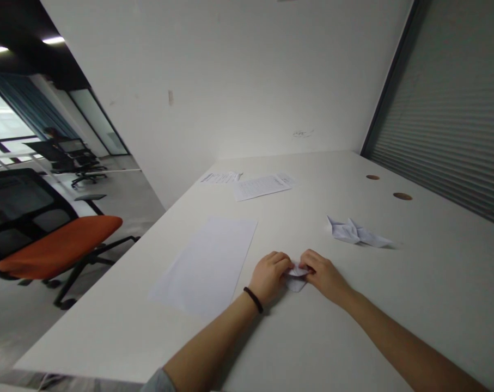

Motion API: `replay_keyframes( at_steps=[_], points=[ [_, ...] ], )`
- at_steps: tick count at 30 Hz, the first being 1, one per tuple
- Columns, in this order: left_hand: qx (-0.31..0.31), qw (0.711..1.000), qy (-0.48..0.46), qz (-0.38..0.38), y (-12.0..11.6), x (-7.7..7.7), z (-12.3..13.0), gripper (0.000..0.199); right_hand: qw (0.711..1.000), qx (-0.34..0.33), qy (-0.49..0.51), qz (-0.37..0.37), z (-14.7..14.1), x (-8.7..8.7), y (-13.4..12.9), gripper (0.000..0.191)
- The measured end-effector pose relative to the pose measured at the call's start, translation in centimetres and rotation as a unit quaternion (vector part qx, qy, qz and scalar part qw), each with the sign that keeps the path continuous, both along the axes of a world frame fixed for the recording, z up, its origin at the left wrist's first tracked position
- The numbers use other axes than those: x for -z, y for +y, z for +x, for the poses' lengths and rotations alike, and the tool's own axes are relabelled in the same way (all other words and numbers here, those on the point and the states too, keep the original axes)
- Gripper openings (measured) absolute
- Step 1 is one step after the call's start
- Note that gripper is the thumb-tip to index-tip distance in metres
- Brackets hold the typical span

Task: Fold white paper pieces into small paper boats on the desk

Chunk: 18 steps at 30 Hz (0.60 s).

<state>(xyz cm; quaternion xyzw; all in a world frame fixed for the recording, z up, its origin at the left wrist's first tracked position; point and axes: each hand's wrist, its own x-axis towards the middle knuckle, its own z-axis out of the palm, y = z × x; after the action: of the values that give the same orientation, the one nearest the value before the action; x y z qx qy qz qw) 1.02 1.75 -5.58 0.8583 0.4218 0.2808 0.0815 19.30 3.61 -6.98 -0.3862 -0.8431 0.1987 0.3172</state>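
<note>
Between my two hands is a small piece of folded white paper (296, 283), just above or on the table. My left hand (270, 275), with a dark band at the wrist, pinches its left side. On the opposite side, the fingers of my right hand (321, 274) are closed on the same paper. My fingers hide parts of its folds. Beyond my right hand lies a folded paper figure (355, 233) with pointed ends. A flat white sheet of paper (214, 264) rests to the left of my left hand.
Printed sheets (263, 187) lie toward the far end of the white table (312, 190), by the wall. Two round holes (402, 196) pierce the tabletop at the right. Left of the table stands an orange-seated office chair (62, 245). A person sits in the far background.
</note>
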Motion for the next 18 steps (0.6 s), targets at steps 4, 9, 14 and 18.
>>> replay_keyframes(
  at_steps=[4, 9, 14, 18],
  points=[
    [0.081, 0.996, -0.022, -0.03, 0.1, 0.1, -1.2, 0.017, 0.999, -0.04, -0.016, 0.018, 0.4, -0.5, -0.1, 0.024],
    [0.126, 0.99, 0.048, -0.036, -0.3, -0.7, -1.9, 0.024, 0.988, -0.108, -0.083, 0.074, 1.4, -2.1, -0.7, 0.021],
    [0.073, 0.987, 0.143, -0.023, -1.3, -1.7, -0.6, 0.024, 0.976, -0.129, -0.132, 0.118, 1.8, -2.1, -1.3, 0.022],
    [0.047, 0.982, 0.184, 0.002, -1.8, -2.4, 0.0, 0.017, 0.974, -0.123, -0.133, 0.136, 1.9, -1.6, -1.2, 0.02]
  ],
)
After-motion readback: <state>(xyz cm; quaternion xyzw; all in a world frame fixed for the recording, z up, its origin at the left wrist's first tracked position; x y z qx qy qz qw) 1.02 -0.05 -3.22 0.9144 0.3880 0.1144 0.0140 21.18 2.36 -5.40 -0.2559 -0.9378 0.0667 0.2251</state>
